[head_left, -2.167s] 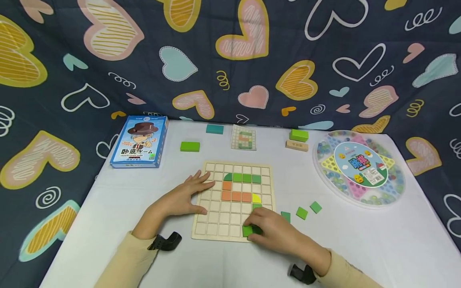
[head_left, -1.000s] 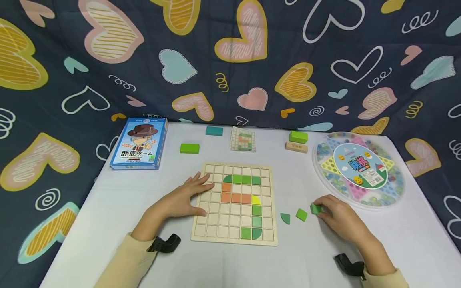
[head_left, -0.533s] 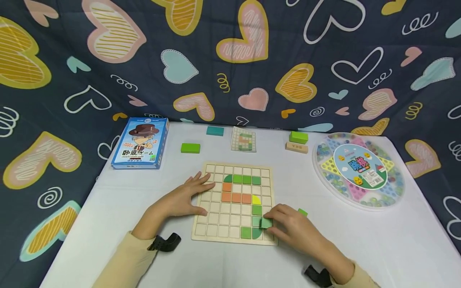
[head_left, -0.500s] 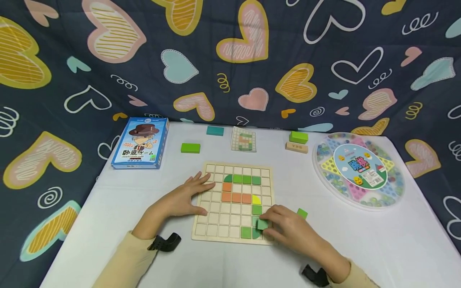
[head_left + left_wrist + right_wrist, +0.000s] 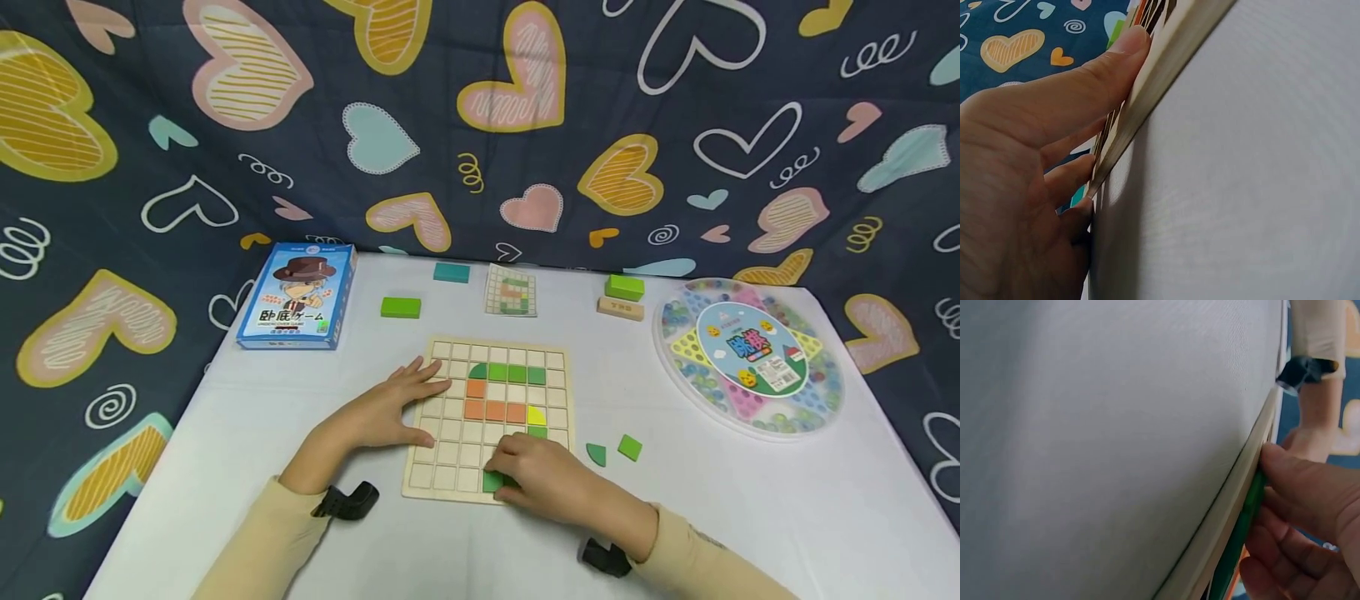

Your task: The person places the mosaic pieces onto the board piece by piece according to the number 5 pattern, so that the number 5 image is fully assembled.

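A wooden grid board lies mid-table, with orange tiles, a yellow quarter-round tile and several green tiles in its cells. My left hand rests along the board's left edge, fingers spread; the left wrist view has its thumb lying over the rim. At the front row, my right hand pinches a green square tile between thumb and fingers, right at a cell. That hand covers the board's front right part. In the right wrist view the thumb touches green beside the rim.
Right of the board lie a green quarter-round tile and a light green square tile. Behind it are a pattern card, green block, teal block, stacked blocks, blue game box and round marble case.
My right hand took a green square tile from the table at the right and carried it left over the board to the front row. My left hand has stayed on the board's edge.
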